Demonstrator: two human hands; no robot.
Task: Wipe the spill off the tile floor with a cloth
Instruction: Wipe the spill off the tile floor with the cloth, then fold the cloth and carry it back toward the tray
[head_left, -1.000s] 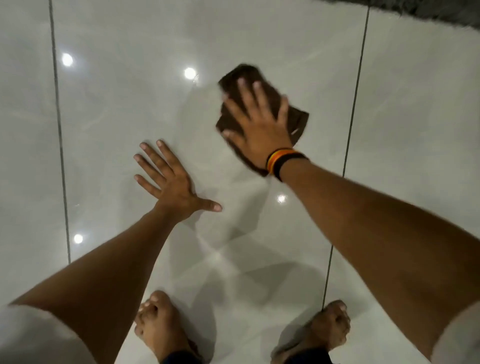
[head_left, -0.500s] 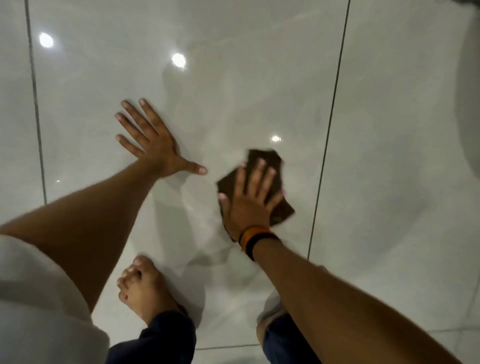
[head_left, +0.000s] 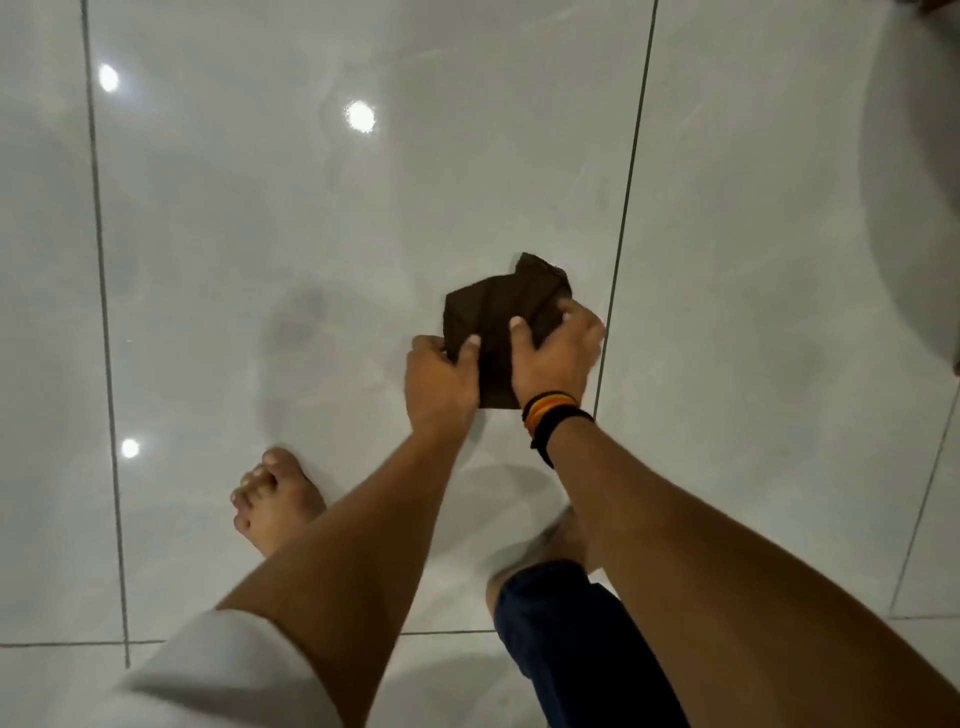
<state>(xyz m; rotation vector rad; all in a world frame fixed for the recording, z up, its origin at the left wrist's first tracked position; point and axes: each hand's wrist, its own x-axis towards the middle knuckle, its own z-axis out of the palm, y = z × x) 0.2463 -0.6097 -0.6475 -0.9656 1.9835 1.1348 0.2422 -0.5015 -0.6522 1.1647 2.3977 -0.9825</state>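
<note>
Lifted off the tile since half a second ago, the cloth (head_left: 501, 332) now hangs between both hands above the floor (head_left: 260, 234), near the grout line (head_left: 621, 249) that runs up the right side of the middle tile. It is dark brown, crumpled, with a corner sticking up at the far end. The left hand (head_left: 441, 382), which was spread flat on the floor before, now pinches the cloth's near left edge, thumb on top. The right hand (head_left: 558, 356), with bands (head_left: 553, 415) at the wrist, grips the right side, fingers curled over the fabric. This looks like refolding to a fresh face. To do it well, turn the used side inward, flatten it to a palm-sized pad, then press down with a spread hand. I cannot make out any clear spill; faint smears to the left may be shadow. Bare feet stand close, so a wet glossy floor could be slippery.
</note>
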